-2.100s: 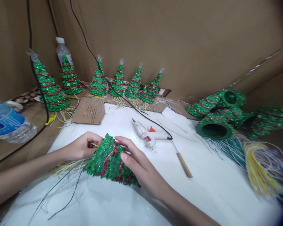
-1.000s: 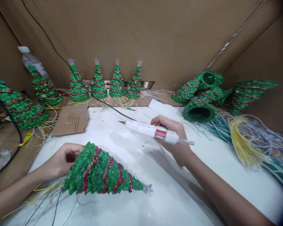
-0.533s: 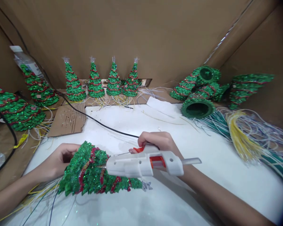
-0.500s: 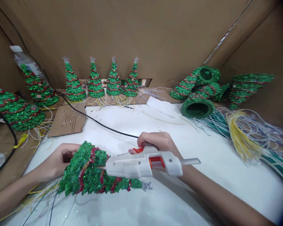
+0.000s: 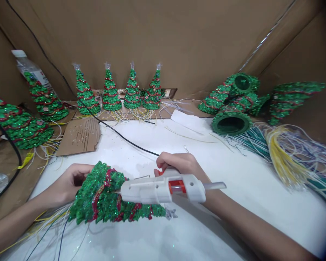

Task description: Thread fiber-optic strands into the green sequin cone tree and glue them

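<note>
My left hand (image 5: 70, 185) grips a glittery green Christmas tree (image 5: 97, 199) by its base, its fingertips partly hidden behind it. The tree lies tilted on its side, its clear star (image 5: 171, 213) pointing right, with red garland round it. Thin white, yellow and dark wires trail from the base. In my right hand (image 5: 179, 163) is a white hot glue gun (image 5: 149, 189) with an orange trigger and a clear glue stick (image 5: 216, 185) out of its back. The gun's nozzle is at the tree's side; whether it touches, I cannot tell.
Several finished-looking trees (image 5: 110, 90) stand along the back edge. Hollow tree shells (image 5: 232, 125) are heaped at the right beside bundled wires (image 5: 285, 159). A cardboard piece (image 5: 80, 136), a plastic bottle (image 5: 32, 69) and more trees are at the left. A black cord (image 5: 125, 139) crosses the white tabletop (image 5: 141, 235).
The glue gun has shifted slightly left, its nozzle still at the tree. Both hands keep their hold, and the view has shifted a little.
</note>
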### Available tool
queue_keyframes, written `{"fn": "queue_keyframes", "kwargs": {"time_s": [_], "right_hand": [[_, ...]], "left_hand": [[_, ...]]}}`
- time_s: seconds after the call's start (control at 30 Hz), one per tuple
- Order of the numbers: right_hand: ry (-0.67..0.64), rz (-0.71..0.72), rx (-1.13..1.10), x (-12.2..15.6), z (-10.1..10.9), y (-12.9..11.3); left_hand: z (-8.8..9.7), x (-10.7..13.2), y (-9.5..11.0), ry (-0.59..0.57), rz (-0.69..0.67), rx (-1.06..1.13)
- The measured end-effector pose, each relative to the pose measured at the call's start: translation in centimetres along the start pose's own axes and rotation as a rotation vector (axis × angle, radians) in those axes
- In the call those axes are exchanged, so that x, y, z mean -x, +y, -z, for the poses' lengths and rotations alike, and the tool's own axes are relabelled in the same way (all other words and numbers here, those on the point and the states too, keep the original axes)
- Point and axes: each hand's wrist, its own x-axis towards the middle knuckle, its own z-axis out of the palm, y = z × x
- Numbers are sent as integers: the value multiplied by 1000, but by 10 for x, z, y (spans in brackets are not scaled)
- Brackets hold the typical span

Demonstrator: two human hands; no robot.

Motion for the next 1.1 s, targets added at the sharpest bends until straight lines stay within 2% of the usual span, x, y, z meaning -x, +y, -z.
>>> {"fn": "queue_keyframes", "kwargs": {"time_s": [0.4, 0.63, 1.1], "right_hand": [[-106, -51, -65, 0, 3, -1], [8, 0, 6, 1, -2, 1], [63, 11, 22, 0, 0, -1]], "left_hand": [[3, 2, -4, 1, 51, 75], [2, 1, -6, 1, 53, 115], [5, 3, -10, -15, 98, 70]]}}
